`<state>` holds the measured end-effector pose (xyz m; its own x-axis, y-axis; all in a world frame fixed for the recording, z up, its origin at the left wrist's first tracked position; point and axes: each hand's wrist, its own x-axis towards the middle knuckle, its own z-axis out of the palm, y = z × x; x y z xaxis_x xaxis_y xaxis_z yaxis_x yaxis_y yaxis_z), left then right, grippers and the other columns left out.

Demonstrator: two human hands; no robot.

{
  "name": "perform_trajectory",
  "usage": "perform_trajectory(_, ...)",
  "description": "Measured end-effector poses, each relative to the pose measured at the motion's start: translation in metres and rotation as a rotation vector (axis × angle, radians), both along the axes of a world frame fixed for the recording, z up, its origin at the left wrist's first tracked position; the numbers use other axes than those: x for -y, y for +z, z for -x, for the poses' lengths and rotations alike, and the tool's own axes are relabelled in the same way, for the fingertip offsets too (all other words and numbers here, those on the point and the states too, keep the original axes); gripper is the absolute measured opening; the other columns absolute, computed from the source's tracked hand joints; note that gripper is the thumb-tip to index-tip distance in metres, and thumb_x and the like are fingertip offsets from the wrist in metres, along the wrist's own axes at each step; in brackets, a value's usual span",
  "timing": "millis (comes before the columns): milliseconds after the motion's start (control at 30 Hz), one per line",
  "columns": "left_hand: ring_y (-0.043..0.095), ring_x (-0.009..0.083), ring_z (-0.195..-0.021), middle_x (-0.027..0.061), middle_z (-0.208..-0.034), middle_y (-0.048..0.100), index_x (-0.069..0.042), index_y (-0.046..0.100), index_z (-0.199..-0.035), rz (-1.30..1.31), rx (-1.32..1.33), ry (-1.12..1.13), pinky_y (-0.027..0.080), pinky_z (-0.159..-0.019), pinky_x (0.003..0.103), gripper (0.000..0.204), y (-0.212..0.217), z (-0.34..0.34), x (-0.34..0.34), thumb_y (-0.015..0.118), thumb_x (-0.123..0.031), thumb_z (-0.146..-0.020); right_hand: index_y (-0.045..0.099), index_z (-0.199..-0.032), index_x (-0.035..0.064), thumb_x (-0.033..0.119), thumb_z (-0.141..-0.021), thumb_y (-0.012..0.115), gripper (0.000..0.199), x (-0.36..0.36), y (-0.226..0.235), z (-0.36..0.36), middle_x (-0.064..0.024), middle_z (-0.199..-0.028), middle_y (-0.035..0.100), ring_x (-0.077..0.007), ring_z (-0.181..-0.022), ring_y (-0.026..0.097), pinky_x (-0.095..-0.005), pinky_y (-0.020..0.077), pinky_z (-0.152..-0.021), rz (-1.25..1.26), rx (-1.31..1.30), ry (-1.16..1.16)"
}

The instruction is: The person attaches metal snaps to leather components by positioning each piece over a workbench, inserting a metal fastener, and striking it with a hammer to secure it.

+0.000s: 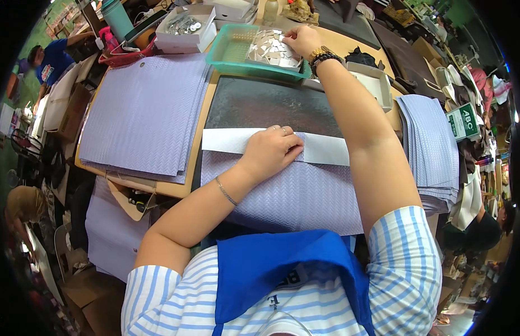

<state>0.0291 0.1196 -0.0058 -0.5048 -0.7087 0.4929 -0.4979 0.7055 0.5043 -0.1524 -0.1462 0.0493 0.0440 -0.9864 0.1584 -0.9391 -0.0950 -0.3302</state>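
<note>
Here, left hand (271,147) pressed flat on white strip (327,149) over lilac sheet (293,196) on counter (187,162); right hand (302,40) pinching silvery pieces (271,47) in green tray (229,50). Risky: strip likely to skew if pressure eases; piece could drop mid-reach.

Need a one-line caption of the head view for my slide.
Left hand presses a white strip onto a lavender textured sheet while the right hand reaches into a teal tray of small silvery pieces.
</note>
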Motion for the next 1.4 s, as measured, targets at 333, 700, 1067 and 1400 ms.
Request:
perform_trajectory(333,0.068,0.0244,-0.083,0.0014,-0.09,0.071,-0.015,0.076,-0.09,0.023,0.003,-0.019,0.057,-0.073,0.039,0.008,0.003,0.003,0.0,0.077,-0.023,-0.088,0.081,-0.111,0.0241,0.037,-0.091,0.076,0.025,-0.003,0.006,0.004,0.0001,-0.109,0.08,-0.0215,-0.108,0.073,-0.0411,0.0562,-0.094,0.028,0.008,0.056)
perform_trajectory(700,0.068,0.0274,-0.084,0.0041,-0.088,0.07,-0.014,0.075,-0.09,0.033,-0.026,-0.034,0.057,-0.074,0.04,0.009,0.004,0.012,0.004,0.077,-0.022,-0.087,0.081,-0.102,0.0177,0.03,-0.09,0.077,0.018,-0.032,0.008,0.025,-0.008,-0.098,0.079,-0.0234,-0.09,0.075,-0.0362,0.0591,-0.081,0.374,0.128,0.223)
perform_trajectory(1067,0.063,0.0093,-0.082,0.0001,-0.093,0.072,-0.006,0.067,-0.124,-0.577,-0.352,-0.1,0.053,-0.077,0.025,0.038,0.0,-0.003,0.007,0.081,-0.014,-0.089,0.066,-0.103,0.0018,0.01,-0.089,0.083,0.024,-0.296,-0.026,0.028,-0.0008,-0.091,0.071,-0.0052,-0.08,0.066,-0.0213,0.0541,-0.071,-0.193,1.045,0.131)
perform_trajectory(1400,0.059,0.0021,-0.079,-0.0003,-0.091,0.072,-0.003,0.068,-0.119,-0.674,-0.249,-0.033,0.049,-0.072,0.019,0.028,0.007,0.0,0.008,0.078,-0.008,-0.093,0.064,-0.098,0.0021,0.01,-0.09,0.08,0.019,-0.297,-0.051,0.031,-0.0006,-0.09,0.069,-0.005,-0.078,0.063,-0.0219,0.0525,-0.069,-0.187,1.094,0.119)
